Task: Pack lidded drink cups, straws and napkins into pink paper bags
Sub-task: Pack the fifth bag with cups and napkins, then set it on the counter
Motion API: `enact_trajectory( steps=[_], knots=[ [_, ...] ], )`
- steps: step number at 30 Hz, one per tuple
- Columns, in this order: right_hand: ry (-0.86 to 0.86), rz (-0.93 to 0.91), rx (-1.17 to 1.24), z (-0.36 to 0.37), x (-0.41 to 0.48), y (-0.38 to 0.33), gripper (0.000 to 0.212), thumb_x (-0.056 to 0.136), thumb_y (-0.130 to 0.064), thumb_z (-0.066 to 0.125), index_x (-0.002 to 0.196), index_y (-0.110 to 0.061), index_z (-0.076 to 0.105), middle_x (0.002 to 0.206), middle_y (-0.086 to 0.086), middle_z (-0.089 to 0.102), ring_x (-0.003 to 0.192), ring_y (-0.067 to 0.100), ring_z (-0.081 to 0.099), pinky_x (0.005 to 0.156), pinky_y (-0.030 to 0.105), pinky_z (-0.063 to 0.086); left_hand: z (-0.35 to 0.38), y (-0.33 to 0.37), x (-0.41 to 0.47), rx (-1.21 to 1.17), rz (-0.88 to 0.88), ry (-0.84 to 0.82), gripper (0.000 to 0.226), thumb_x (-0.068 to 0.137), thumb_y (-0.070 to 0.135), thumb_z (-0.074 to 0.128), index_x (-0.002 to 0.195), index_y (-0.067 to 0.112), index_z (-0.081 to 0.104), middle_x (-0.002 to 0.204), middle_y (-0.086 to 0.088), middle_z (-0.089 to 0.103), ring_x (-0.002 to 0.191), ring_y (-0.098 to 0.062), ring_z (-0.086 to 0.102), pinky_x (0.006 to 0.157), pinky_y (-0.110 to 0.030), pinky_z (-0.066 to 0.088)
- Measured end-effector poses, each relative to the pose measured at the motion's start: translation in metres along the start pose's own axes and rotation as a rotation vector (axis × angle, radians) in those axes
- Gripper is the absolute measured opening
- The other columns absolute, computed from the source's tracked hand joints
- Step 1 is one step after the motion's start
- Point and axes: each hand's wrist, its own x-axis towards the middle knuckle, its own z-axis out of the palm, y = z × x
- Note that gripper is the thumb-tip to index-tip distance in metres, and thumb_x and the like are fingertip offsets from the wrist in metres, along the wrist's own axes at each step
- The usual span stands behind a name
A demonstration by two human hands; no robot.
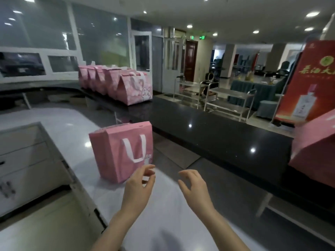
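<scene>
One bag [123, 151] stands on the counter [76, 124] before the hands [139, 185]; a row of bags [116, 84] stands behind.

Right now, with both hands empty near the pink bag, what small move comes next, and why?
Probably bring the left hand and right hand onto the near pink bag to lift it: its top looks folded shut, both hands are empty close beside it, and a row of bags stands on the dark counter behind.
</scene>
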Motion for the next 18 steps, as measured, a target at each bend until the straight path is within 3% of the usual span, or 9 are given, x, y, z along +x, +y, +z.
enact_trajectory(
  steps=[4, 7, 11, 14, 18],
  knots=[
    [-0.084, -0.067, -0.011, 0.045, 0.038, -0.034, 0.028, 0.091, -0.025, 0.061, 0.119, -0.027, 0.058, 0.116, -0.014, 0.051, 0.107, 0.002, 0.052, 0.094, 0.021, 0.043, -0.053, -0.032, 0.033, 0.044, 0.006, 0.094, 0.03, 0.087, 0.01, 0.068, 0.105, 0.033, 0.062, 0.098, 0.014, 0.065, 0.085, 0.0, 0.063, 0.069, -0.008, 0.049],
    [-0.101, -0.113, -0.028, 0.08, 0.074, -0.059, 0.034, 0.088, -0.028, 0.063, 0.121, -0.031, 0.056, 0.116, -0.016, 0.05, 0.109, 0.002, 0.049, 0.093, 0.017, 0.039, -0.087, -0.064, 0.071, 0.114, 0.031, 0.164, 0.026, 0.086, 0.01, 0.069, 0.106, 0.025, 0.063, 0.102, 0.008, 0.063, 0.089, -0.005, 0.061, 0.078, -0.019, 0.051],
    [-0.116, -0.145, -0.091, 0.135, 0.131, -0.094, 0.05, 0.085, -0.034, 0.067, 0.132, -0.035, 0.047, 0.131, -0.013, 0.045, 0.121, 0.007, 0.041, 0.096, 0.019, 0.034, -0.125, -0.116, 0.132, 0.212, 0.033, 0.218, 0.029, 0.085, 0.013, 0.069, 0.112, 0.02, 0.063, 0.112, 0.005, 0.055, 0.101, -0.013, 0.054, 0.09, -0.029, 0.047],
    [-0.102, -0.197, -0.157, 0.172, 0.172, -0.119, 0.063, 0.082, -0.044, 0.068, 0.138, -0.033, 0.041, 0.14, -0.009, 0.04, 0.129, 0.011, 0.033, 0.107, 0.031, 0.033, -0.146, -0.156, 0.174, 0.289, -0.021, 0.194, 0.04, 0.084, 0.02, 0.071, 0.123, 0.02, 0.059, 0.128, -0.003, 0.046, 0.12, -0.021, 0.042, 0.103, -0.036, 0.039],
    [-0.123, -0.188, -0.295, 0.213, 0.213, -0.139, 0.077, 0.077, -0.06, 0.065, 0.142, -0.043, 0.028, 0.153, -0.007, 0.025, 0.14, 0.015, 0.018, 0.116, 0.045, 0.02, -0.16, -0.201, 0.221, 0.291, -0.18, 0.008, 0.067, 0.083, 0.032, 0.072, 0.141, 0.033, 0.039, 0.154, -0.005, 0.015, 0.141, -0.027, 0.018, 0.113, -0.045, 0.03]
  ],
)
